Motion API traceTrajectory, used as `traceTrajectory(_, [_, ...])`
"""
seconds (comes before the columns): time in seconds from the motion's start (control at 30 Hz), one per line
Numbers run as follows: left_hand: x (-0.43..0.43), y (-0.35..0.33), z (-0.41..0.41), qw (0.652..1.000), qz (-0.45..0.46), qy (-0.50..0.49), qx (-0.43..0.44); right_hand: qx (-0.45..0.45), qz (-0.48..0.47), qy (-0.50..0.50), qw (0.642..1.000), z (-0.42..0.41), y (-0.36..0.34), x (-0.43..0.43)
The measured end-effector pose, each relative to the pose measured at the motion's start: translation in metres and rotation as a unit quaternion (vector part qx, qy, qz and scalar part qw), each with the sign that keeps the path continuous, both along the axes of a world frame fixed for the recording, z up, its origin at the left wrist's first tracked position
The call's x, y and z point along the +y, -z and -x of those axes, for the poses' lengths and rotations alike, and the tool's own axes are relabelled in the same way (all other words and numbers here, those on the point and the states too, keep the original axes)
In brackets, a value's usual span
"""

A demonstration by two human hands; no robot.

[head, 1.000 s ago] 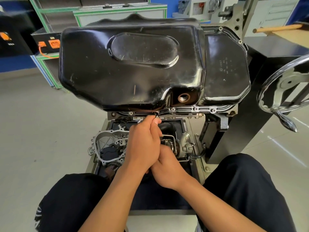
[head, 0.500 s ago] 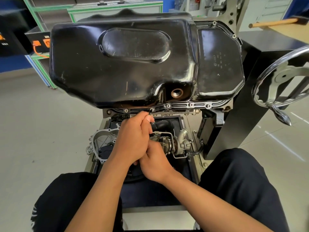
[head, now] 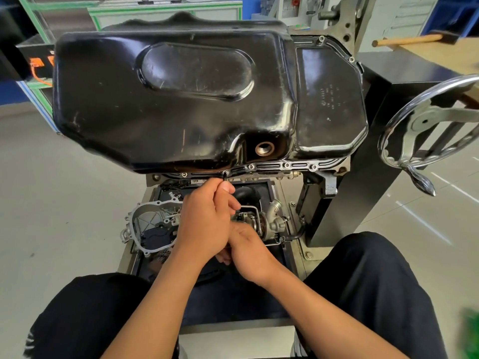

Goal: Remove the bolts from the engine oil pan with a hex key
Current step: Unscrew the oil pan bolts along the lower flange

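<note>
Head view: hex key [head: 225, 178] seated in a flange bolt [head: 225, 173] on the near edge of the oil pan [head: 181, 104].

The left grip [head: 207, 224] pinches the key just under the flange, probably to keep its tip square in the socket as it turns. The right grip [head: 248, 252] tucks beneath it with its fingers hidden, so I cannot tell whether it clasps the key's lower end. More bolts [head: 287, 165] sit in the flange on either side. Below the hands, a turbocharger [head: 261, 222] and a grey housing [head: 153, 224] crowd the space. The pan's bulge overhangs and likely limits swing. A handwheel [head: 425, 130] stands well to the right.
</note>
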State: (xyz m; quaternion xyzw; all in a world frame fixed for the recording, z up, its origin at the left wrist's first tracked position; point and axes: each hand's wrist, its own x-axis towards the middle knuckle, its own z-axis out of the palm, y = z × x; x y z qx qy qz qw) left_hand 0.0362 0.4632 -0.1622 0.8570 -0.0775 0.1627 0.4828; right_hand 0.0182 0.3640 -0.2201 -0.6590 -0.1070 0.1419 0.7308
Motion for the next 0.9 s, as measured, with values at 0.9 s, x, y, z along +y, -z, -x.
traceTrajectory(0.9, [-0.055,-0.016,0.007,0.852,0.509,-0.038,0.113,-0.090,-0.104,0.205,0.969,-0.032,-0.051,-0.081])
